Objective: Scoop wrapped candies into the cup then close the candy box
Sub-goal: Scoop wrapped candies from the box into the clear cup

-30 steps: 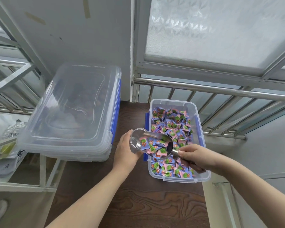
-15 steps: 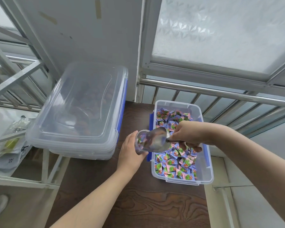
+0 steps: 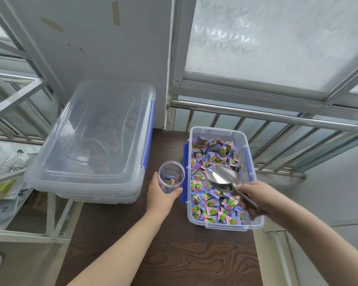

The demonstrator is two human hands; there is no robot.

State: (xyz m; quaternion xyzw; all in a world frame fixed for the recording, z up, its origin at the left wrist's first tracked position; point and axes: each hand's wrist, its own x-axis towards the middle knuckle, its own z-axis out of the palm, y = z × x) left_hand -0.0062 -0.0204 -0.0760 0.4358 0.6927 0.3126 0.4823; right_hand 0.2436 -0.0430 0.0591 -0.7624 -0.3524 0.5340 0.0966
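A clear plastic candy box [image 3: 248, 149] stands open on the dark wooden table, filled with blue, pink and green wrapped candies [image 3: 215, 153]. My left hand [image 3: 161, 196] holds a small clear cup [image 3: 171, 176] upright just left of the box, with a few candies at its bottom. My right hand [image 3: 253, 198] grips the handle of a metal scoop [image 3: 223, 177], whose empty bowl hovers over the middle of the box.
A larger clear box with a blue latch and a lid [image 3: 95, 141] sits at the left of the table [image 3: 190, 256]. A metal railing [image 3: 256, 114] and a window run behind. Metal shelving with bags [image 3: 6, 190] stands at the far left.
The scoop tipped its candies into the tilted cup, then swung back right over the box, empty. The cup went from tilted to upright and now holds candies.
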